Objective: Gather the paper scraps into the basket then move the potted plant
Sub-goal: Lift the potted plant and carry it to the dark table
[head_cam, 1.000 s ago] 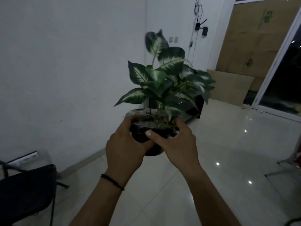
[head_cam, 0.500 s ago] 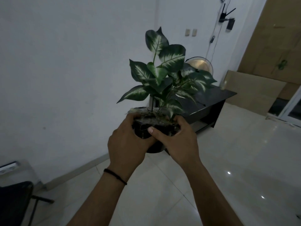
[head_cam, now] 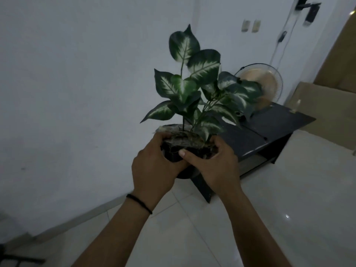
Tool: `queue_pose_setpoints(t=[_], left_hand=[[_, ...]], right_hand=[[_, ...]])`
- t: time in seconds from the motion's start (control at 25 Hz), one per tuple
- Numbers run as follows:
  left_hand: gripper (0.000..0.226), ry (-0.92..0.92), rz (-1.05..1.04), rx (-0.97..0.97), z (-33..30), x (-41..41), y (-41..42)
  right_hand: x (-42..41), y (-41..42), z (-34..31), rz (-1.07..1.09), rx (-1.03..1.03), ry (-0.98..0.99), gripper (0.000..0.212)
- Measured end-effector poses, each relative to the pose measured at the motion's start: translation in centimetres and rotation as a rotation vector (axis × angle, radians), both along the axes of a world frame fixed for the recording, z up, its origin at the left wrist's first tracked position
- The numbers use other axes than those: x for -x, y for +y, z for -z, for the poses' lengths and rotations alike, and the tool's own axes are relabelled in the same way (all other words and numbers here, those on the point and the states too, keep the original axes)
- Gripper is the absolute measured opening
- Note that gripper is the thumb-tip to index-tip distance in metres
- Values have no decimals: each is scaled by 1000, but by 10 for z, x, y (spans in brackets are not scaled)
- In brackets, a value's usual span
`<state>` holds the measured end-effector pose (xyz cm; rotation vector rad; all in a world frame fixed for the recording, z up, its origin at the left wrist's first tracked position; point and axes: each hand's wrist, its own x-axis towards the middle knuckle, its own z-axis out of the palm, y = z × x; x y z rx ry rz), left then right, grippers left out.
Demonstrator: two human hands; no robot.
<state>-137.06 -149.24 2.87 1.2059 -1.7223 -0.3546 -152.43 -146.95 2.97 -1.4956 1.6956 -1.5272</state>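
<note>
The scene is dimly and evenly lit, with a cool bluish cast; no light source is seen directly. A small bright glint is reflected on the glossy floor tiles (head_cam: 287,216). Shadows are soft and weakly defined. Straight edges are bent toward the frame borders by wide-angle distortion. Slight softness and noise are present throughout, and the wall fittings (head_cam: 251,26) are blurred.

I see a low black table (head_cam: 275,124) against the wall, a fan (head_cam: 269,83) on it, cardboard (head_cam: 331,110) beside.
</note>
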Motion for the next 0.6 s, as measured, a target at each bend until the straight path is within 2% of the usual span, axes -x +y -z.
queue_pose_setpoints(t=[0.16,0.28,0.4,0.48,0.6], left_hand=[[68,26,17,-115,11,35,-76],[62,78,39,-270,28,43,-120],[52,212,-41,-390,51,45,-163],[52,234,-105,-428,73,43,-198],[50,337,-179,-488,108,35,-253]], right_hand=[[47,-90,10,-85,-67,53,64],[66,-143,29,-137,-123,65,62],[72,-192,52,-224,-202,92,61],[70,-231,71,-277,-229,103,62],[64,-289,103,-350,-242,119,72]])
